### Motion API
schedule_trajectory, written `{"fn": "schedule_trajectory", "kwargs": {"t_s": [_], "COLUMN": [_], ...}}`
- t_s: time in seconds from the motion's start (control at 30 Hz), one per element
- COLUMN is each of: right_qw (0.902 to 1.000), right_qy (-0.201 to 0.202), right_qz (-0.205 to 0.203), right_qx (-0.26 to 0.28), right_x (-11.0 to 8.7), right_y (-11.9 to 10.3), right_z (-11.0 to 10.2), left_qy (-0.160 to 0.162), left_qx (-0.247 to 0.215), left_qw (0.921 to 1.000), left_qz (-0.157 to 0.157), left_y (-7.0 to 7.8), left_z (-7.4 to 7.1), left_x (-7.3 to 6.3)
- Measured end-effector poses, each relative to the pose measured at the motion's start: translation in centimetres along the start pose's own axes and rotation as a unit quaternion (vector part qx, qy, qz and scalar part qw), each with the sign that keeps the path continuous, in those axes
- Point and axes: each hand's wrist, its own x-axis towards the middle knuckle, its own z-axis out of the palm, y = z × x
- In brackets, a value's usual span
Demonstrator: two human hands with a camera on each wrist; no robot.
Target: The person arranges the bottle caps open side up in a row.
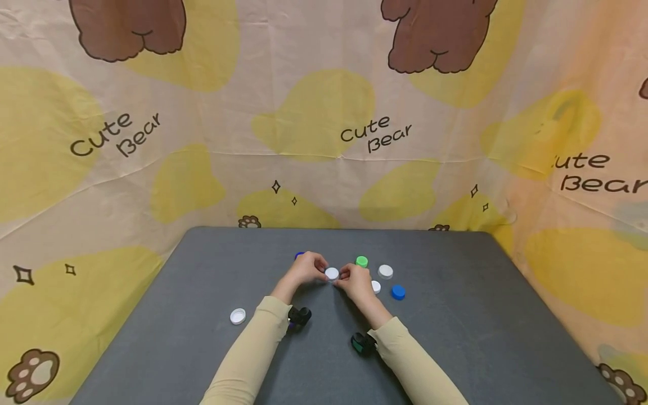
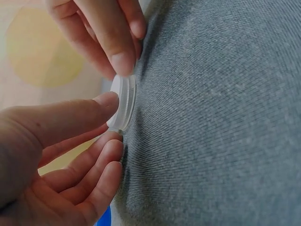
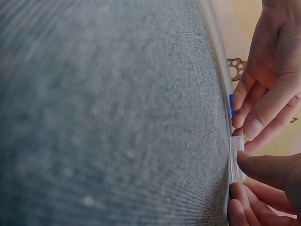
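A round white bottle cap with a ribbed edge is at the middle of the far half of the table, low over the grey surface. My left hand pinches it from the left, thumb against it and fingers along its lower edge. From the other side my right hand holds the same cap between thumb and fingers. In the right wrist view the right thumb lies across the cap's side. A blue cap is partly hidden behind the left hand.
Close to the right hand lie a green cap, a white cap, a partly covered white cap and a blue cap. An upturned white cap sits left of the left forearm. A printed cloth hangs behind the grey table.
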Motion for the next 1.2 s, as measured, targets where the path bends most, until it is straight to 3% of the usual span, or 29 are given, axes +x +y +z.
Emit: {"fn": "schedule_trajectory", "kwargs": {"t_s": [0.43,1.2], "right_qw": [0.9992,0.9995], "right_qy": [-0.005,-0.012], "right_qz": [0.009,0.007], "right_qx": [-0.04,-0.028], "right_x": [0.41,0.35], "right_y": [-0.29,-0.29], "right_z": [0.51,0.66], "left_qy": [-0.007,-0.001], "left_qx": [0.006,0.001], "left_qw": [0.9999,1.0], "left_qz": [0.005,0.005], "left_y": [-0.15,-0.31], "left_z": [0.51,0.55], "left_x": [0.15,-0.2]}}
